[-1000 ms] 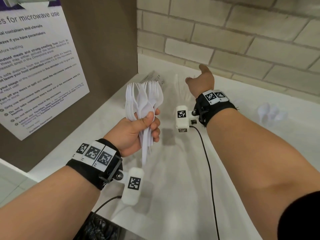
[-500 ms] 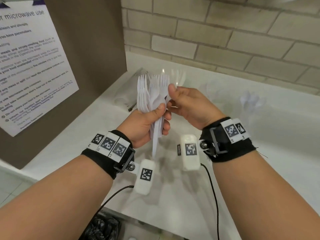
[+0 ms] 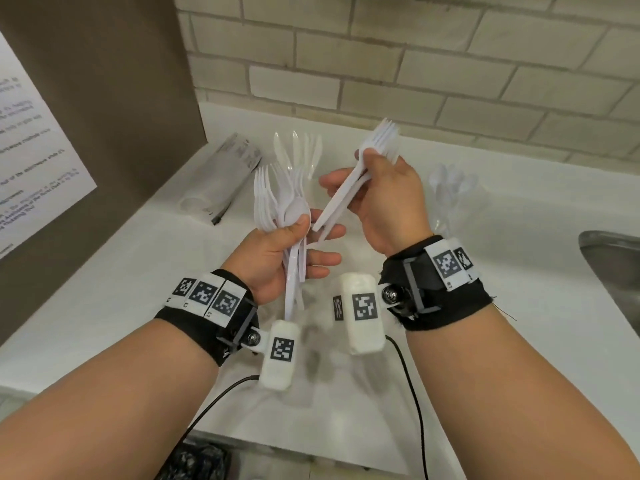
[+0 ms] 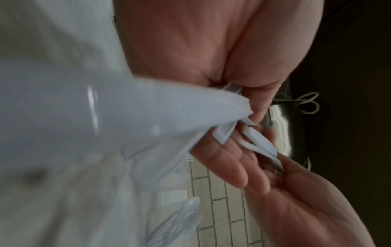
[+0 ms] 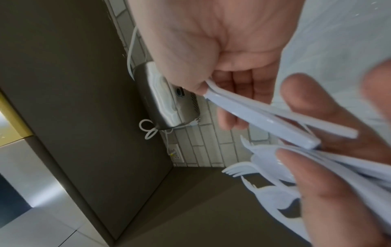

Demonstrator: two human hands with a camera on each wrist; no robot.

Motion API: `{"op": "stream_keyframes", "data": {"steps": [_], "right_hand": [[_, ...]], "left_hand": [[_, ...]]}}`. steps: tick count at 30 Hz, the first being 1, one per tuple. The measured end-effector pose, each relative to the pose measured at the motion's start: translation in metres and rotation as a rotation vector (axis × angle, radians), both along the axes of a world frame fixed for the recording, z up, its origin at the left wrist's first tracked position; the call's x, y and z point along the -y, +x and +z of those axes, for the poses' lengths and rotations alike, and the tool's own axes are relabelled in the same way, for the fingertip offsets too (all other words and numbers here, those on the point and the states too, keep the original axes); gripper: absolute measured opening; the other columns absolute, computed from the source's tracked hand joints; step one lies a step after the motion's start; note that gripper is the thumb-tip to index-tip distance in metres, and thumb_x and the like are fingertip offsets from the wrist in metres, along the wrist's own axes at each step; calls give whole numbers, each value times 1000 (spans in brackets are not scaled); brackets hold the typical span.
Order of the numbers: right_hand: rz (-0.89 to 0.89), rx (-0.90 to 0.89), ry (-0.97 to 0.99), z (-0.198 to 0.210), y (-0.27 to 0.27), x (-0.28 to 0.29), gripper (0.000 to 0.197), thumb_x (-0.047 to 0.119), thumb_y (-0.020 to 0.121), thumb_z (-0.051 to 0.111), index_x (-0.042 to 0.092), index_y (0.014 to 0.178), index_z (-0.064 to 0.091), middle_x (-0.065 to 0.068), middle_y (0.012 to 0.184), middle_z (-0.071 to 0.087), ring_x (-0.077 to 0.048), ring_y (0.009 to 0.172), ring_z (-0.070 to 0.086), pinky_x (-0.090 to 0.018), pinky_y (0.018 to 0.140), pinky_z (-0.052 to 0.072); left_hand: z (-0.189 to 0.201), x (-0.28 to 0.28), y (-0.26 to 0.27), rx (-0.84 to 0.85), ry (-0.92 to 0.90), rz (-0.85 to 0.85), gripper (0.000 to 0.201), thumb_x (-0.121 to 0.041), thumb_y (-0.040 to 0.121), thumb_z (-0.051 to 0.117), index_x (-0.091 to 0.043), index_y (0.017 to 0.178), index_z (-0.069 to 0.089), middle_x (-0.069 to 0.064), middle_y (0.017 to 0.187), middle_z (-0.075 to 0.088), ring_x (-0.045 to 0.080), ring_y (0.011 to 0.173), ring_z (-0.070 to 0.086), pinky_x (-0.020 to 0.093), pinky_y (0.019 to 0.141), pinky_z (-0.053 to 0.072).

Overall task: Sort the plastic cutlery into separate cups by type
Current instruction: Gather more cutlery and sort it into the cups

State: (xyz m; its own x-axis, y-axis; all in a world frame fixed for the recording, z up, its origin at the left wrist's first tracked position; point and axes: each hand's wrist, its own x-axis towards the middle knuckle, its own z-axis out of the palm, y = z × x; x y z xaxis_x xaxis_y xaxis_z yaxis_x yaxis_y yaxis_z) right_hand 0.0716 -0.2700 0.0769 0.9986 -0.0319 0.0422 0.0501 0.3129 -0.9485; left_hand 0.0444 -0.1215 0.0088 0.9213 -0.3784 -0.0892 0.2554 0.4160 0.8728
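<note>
Head view: clear cup w/ translucent knives and clear cup w/ spoons are seen on white counter. Mixed white cutlery bundle is gripped by left hand.
Left wrist: blurred plastic handles.
Right wrist: smooth flat forks are pinched by right hand.

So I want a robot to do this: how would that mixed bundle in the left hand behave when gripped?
The bundle in the left hand is probably light. Its smooth white handles fan out unevenly below the fist, so pieces could slide or twist against each other. The thin fork tines look likely to flex or snap under a hard squeeze.
</note>
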Motion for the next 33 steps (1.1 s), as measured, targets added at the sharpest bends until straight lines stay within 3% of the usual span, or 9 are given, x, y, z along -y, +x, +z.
{"op": "stream_keyframes", "data": {"steps": [3, 7, 10, 13, 16, 21, 26, 31, 33], "right_hand": [[-34, 32, 18, 8, 1, 6, 18, 23, 103, 34, 9, 109, 44, -6, 55, 54, -28, 51, 60, -41, 60, 56], [-71, 19, -200, 3, 8, 13, 22, 39, 98, 48, 18, 98, 54, -1, 56, 47, -12, 39, 36, -22, 43, 31], [121, -61, -243, -15, 10, 11, 12, 21, 87, 68, 14, 93, 61, 0, 67, 58, -9, 40, 38, -21, 41, 29], [390, -162, -104, -28, 7, 6, 13, 11, 89, 63, 11, 102, 62, 5, 61, 57, -5, 36, 36, -17, 37, 25], [452, -101, -122, -28, 4, 1, 23, 12, 94, 56, 13, 117, 58, 7, 48, 52, -6, 35, 40, -17, 37, 24], [391, -14, -126, -23, 6, -3, 11, 7, 93, 57, 12, 84, 57, 7, 48, 46, -8, 34, 31, -22, 41, 19], [438, -21, -127, -23, 1, -4, 10, 11, 92, 58, 9, 101, 62, -1, 50, 46, -8, 34, 31, -20, 40, 21], [374, -8, -129, -19, 1, -5, 15, 9, 92, 60, 10, 79, 53, -1, 52, 46, -11, 36, 32, -22, 42, 26], [333, -7, -141, -18, 0, -6, 12, 15, 93, 61, 8, 85, 55, -10, 65, 53, -11, 38, 32, -25, 43, 30]], "left_hand": [[-2, 2, 1, -8, 0, -10, 21, -28, 90, 52, -16, 99, 65, 6, 109, 72, 20, 54, 66, 28, 51, 53], [-8, -2, 5, -37, -114, -67, 20, -27, 79, 70, -14, 95, 72, 0, 89, 58, 9, 41, 41, 21, 41, 36], [-8, -6, 8, -35, -222, -203, 37, -33, 72, 78, -10, 101, 71, -4, 76, 52, 6, 39, 39, 20, 39, 35], [-7, -7, 9, -32, -281, -305, 36, -32, 80, 71, -7, 105, 69, -3, 74, 53, 6, 40, 43, 20, 39, 37], [-7, -8, 10, -33, -288, -324, 33, -31, 82, 69, -6, 103, 69, -2, 73, 54, 7, 41, 45, 20, 40, 35], [-9, -9, 9, -44, -247, -271, 28, -32, 77, 73, -9, 94, 71, -1, 72, 54, 8, 40, 43, 20, 40, 36], [-6, -10, 7, -51, -231, -245, 25, -33, 79, 71, -11, 91, 68, -1, 70, 55, 8, 40, 43, 20, 40, 37], [2, -5, 3, -79, -105, -57, 23, -25, 93, 47, -12, 85, 65, 2, 69, 60, 13, 43, 50, 23, 43, 42], [5, -5, 3, -74, -14, 49, 25, -23, 96, 46, -10, 85, 64, 4, 71, 67, 17, 48, 59, 25, 47, 49]]}}
